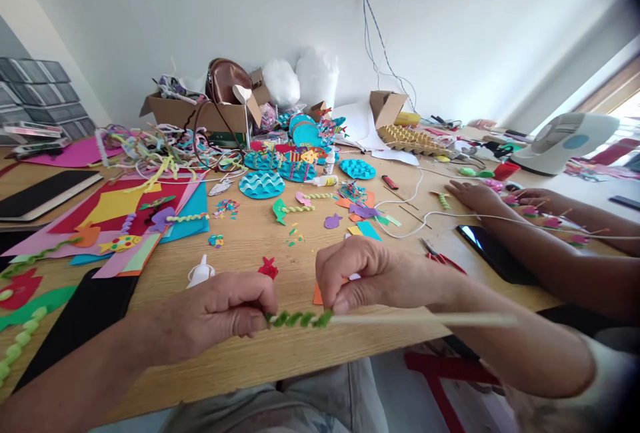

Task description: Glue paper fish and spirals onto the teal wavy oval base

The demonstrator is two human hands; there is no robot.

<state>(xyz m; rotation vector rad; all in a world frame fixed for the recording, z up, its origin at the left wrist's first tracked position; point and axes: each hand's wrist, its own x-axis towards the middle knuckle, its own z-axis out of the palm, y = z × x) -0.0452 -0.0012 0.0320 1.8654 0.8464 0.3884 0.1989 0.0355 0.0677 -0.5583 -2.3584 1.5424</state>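
Near the table's front edge, a pale thin stick (400,319) lies level between my hands. Around its left part winds a green pipe cleaner (299,319) in a spiral. My left hand (230,306) is closed, pinching the left end of the spiral between thumb and fingers. Its right end is pinched by my right hand (357,273), beyond which the bare stick runs on to the right. Just behind my left hand stands a white glue bottle (201,272), partly covered. A red paper cutout (269,267) lies behind the gap between my hands.
Another person's arms (520,230) rest on the right side, by a phone (493,253) and red-handled pliers (443,257). Coloured sheets (115,210) and fish cutouts cover the left. Blue wavy discs (261,184), a white cable (425,216) and a cardboard box (200,113) are farther back.
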